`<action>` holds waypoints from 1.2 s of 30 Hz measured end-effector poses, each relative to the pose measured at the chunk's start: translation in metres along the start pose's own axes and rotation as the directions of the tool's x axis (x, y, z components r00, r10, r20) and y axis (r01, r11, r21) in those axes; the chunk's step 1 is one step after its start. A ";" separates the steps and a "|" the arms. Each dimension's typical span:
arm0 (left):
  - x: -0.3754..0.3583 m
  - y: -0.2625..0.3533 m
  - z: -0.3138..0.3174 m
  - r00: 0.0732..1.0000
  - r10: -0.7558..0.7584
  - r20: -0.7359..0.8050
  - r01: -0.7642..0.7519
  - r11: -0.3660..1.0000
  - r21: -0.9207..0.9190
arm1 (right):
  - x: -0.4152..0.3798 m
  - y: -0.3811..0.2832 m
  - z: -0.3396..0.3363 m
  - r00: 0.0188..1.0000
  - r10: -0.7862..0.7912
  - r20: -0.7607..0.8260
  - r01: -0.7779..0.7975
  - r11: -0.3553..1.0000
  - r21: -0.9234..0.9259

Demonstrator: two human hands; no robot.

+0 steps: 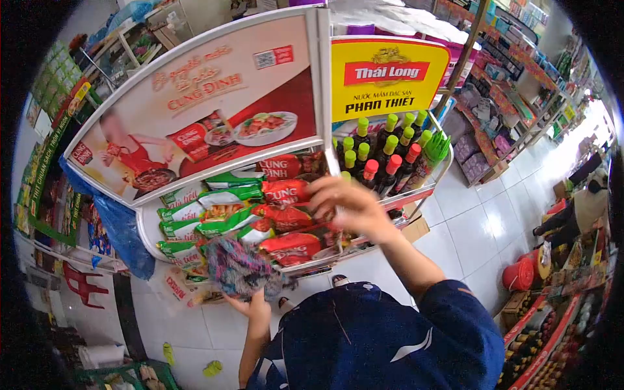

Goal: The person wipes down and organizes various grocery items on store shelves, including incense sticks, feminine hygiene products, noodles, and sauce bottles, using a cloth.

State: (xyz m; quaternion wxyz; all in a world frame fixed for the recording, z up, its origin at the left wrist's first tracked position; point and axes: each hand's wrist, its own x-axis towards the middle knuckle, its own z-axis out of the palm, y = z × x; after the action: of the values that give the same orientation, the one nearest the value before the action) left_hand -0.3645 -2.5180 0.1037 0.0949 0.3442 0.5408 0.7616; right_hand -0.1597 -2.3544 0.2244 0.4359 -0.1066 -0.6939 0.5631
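Note:
My left hand (250,305) is closed around a crumpled, multicoloured patterned cloth (239,268), at the front left corner of a display rack. The cloth hides part of the packets behind it. My right hand (351,205), blurred by motion, is over the right side of the rack, its fingers apart with nothing seen in them. Just left of those fingers lie red instant noodle packets (286,193) marked "Cung Đình". Green and white packets (227,211) fill the rack's left half in rows.
Sauce bottles (389,146) with green and red caps stand in the right compartment, under a yellow sign (390,75). A printed board (201,110) rises behind the packets. Red buckets (520,273) stand at right; a red stool (84,285) is at left. A person (585,208) is at far right.

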 end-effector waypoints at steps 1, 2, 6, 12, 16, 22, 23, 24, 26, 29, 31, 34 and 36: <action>-0.007 -0.006 -0.010 0.999 -0.022 0.023 0.021 0.998 0.054 | -0.015 0.016 -0.031 0.965 0.026 -0.259 -0.057 0.992 -0.111; -0.012 -0.010 -0.017 0.998 -0.050 0.040 0.046 0.993 0.109 | -0.026 0.026 -0.050 0.855 0.063 -0.515 -0.117 0.990 -0.073; -0.021 0.011 -0.013 0.945 -0.313 -0.094 0.315 0.949 0.005 | -0.059 0.120 -0.124 0.777 -0.014 -0.629 -0.345 0.827 -0.445; -0.045 0.024 0.015 0.976 -0.215 -0.018 0.211 0.938 0.275 | -0.043 0.166 -0.127 0.791 0.129 -0.598 -0.392 0.857 -0.334; -0.059 0.018 0.035 0.966 -0.260 -0.012 0.255 0.938 0.236 | -0.038 0.169 -0.133 0.805 0.098 -0.585 -0.374 0.849 -0.374; -0.038 0.041 0.080 0.885 -0.412 0.216 0.423 0.906 -0.001 | -0.038 0.088 -0.118 0.843 -0.169 -0.511 -0.106 0.879 -0.465; -0.033 0.037 0.088 0.876 -0.380 0.296 0.398 0.918 0.001 | -0.039 0.066 -0.117 0.814 -0.215 -0.539 -0.078 0.880 -0.468; -0.031 0.038 0.099 0.848 -0.373 0.376 0.403 0.915 -0.002 | -0.042 0.039 -0.115 0.793 -0.200 -0.576 -0.085 0.899 -0.429; -0.028 0.031 0.119 0.785 -0.345 0.514 0.391 0.920 0.021 | -0.053 -0.013 -0.103 0.718 -0.183 -0.671 -0.080 0.937 -0.341; -0.024 0.043 0.159 0.662 0.056 0.747 -0.061 0.998 -0.021 | -0.074 -0.045 -0.079 0.640 -0.207 -0.740 0.013 0.966 -0.258; -0.021 0.065 0.184 0.543 0.152 0.826 -0.113 0.988 -0.107 | -0.091 -0.059 -0.056 0.634 -0.216 -0.743 0.027 0.966 -0.258; -0.031 0.081 0.200 0.235 0.402 0.885 -0.350 0.884 -0.309 | -0.108 -0.067 -0.028 0.598 -0.205 -0.775 0.006 0.968 -0.251; -0.037 0.098 0.196 0.159 0.481 0.862 -0.385 0.834 -0.394 | -0.118 -0.055 -0.022 0.552 -0.178 -0.815 0.093 0.984 -0.152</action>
State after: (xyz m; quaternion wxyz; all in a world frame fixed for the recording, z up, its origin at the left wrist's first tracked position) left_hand -0.1920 -2.4274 0.2097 0.1843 0.8555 0.2267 0.4275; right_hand -0.0543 -2.4336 0.2152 0.7461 -0.3231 -0.4405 0.3806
